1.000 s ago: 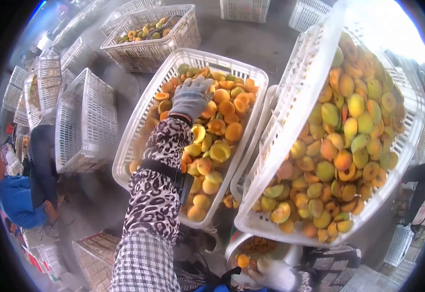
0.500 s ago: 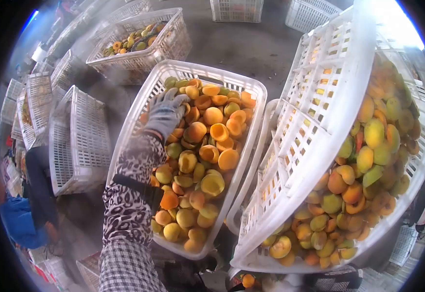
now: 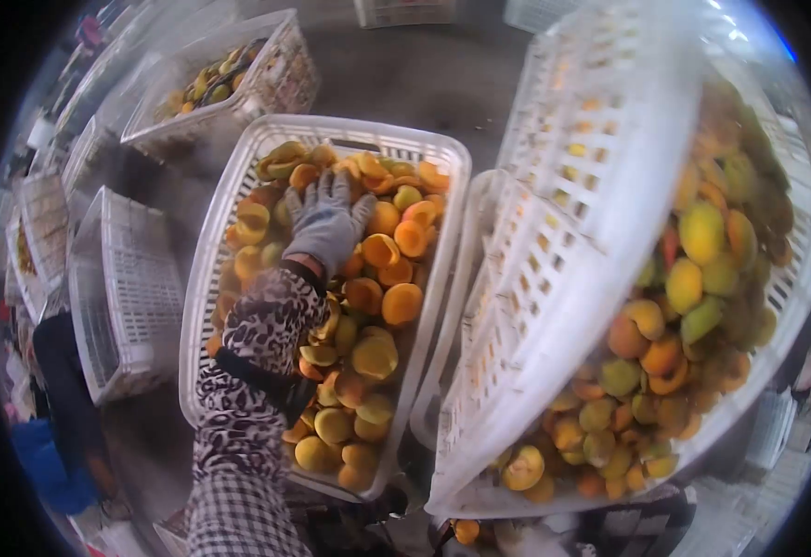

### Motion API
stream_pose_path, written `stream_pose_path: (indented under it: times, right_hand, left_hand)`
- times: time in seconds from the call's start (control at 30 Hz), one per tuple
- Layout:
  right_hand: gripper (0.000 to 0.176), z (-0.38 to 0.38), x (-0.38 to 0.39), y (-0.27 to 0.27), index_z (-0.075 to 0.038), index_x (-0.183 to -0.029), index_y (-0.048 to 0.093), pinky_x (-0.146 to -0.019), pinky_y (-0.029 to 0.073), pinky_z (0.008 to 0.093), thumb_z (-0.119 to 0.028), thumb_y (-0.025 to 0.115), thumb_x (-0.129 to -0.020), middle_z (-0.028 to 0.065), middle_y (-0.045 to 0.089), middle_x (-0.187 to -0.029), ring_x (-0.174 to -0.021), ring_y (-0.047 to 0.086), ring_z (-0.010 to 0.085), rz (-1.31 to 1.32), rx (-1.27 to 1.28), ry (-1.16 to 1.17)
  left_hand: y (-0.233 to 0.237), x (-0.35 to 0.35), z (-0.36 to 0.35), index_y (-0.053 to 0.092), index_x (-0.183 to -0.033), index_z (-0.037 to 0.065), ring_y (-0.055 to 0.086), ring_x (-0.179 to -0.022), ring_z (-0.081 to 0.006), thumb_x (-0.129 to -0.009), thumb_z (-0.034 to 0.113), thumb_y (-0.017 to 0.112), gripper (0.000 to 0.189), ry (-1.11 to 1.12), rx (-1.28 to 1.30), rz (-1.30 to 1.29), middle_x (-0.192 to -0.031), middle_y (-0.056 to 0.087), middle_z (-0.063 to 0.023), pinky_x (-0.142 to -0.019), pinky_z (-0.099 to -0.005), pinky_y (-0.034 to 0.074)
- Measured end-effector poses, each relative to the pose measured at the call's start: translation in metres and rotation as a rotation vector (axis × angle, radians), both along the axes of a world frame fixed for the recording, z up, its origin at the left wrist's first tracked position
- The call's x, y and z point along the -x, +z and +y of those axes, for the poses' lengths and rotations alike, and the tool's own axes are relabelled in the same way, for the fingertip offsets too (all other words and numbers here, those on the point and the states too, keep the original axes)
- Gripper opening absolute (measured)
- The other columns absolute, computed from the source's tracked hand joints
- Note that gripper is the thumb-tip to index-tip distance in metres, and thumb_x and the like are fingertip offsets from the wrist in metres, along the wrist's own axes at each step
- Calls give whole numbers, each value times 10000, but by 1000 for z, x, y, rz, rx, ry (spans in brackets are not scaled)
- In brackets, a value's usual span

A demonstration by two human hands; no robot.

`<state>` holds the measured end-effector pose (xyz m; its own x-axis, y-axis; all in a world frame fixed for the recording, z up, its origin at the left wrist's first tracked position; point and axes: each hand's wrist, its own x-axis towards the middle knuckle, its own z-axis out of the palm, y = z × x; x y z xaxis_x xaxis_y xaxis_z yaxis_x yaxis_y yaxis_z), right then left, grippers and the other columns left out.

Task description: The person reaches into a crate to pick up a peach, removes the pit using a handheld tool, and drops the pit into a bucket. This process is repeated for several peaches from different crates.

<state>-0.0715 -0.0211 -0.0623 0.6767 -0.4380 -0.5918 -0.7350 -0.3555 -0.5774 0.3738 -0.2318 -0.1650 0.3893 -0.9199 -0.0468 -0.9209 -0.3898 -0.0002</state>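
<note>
My left hand point(image 3: 326, 223), in a grey glove, lies palm down on the fruit in a white plastic crate point(image 3: 203, 306). Its fingers are spread over the halves and point to the far end. Orange and yellow-green halved fruits point(image 3: 401, 304), which look like apricots or peaches, fill this crate. Many have hollow centres. To the right, a second white crate point(image 3: 554, 241) is steeply tilted, with a mass of similar halves point(image 3: 665, 362) inside it. My right hand does not show.
Another crate point(image 3: 192, 125) with fruit stands at the far left. A tipped white crate point(image 3: 127, 288) and several more line the left side. A person's dark-clothed leg point(image 3: 66, 381) is at the left edge. More crates point(image 3: 405, 13) stand at the back on the grey floor.
My left hand has shifted from the crate's left side toward its middle, fingers now more spread. Fruit at the far left of the crate lies differently. The whole view has shifted a little.
</note>
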Motion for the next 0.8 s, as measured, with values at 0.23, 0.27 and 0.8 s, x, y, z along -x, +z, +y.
stream_pose_path:
  times: [0.23, 0.27, 0.8]
  right_hand:
    - [412, 42, 37, -24, -86, -975, 636, -536, 492, 391, -464, 487, -911, 146, 589, -872, -677, 612, 286, -161, 340, 182]
    - [416, 49, 41, -29, -88, -972, 643, -536, 493, 385, -467, 481, -915, 142, 588, -878, -679, 611, 279, -188, 427, 218]
    - [255, 66, 96, -10, -42, -843, 498, -376, 438, 432, -286, 573, -838, 168, 588, -601, -448, 585, 311, 14, 777, -237]
  left_hand:
    - [121, 54, 18, 569, -1169, 13, 543, -1075, -275, -902, 147, 582, 299, -78, 751, 222, -1180, 549, -173, -947, -370, 421]
    - [147, 76, 31, 574, -1137, -5, 572, -1007, -249, -897, 41, 565, 244, -242, 974, 346, -1129, 570, -155, -884, -329, 458]
    - [168, 275, 23, 538, -1256, 144, 423, -1195, -359, -676, 214, 774, 630, -44, -39, 138, -1268, 399, -218, -963, -542, 395]
